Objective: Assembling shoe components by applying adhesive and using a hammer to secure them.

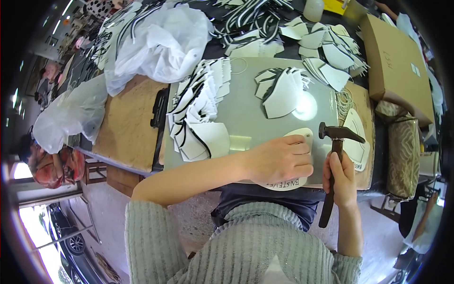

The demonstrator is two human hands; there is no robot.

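Wrapped round the dark handle of a hammer (336, 146) is my right hand (344, 182); the metal head points up, above the board's right part. My left hand (279, 161) is closed, its fingers curled down over a white curved template (302, 135) near the board's front edge. The template shows above and below that hand, and what its fingers may hold is hidden. A second white template (357, 154) lies just beyond my right hand. Farther up the board sits a small fanned stack of white pieces (283, 97) with black edging.
A long overlapping row of white, black-edged pieces (198, 137) runs along the grey board's (246, 106) left side. Behind are plastic bags (161, 42) and more pieces (338, 54). A cardboard box (397, 71) and a patterned roll-like bundle (403, 156) stand at right. Other people are around.
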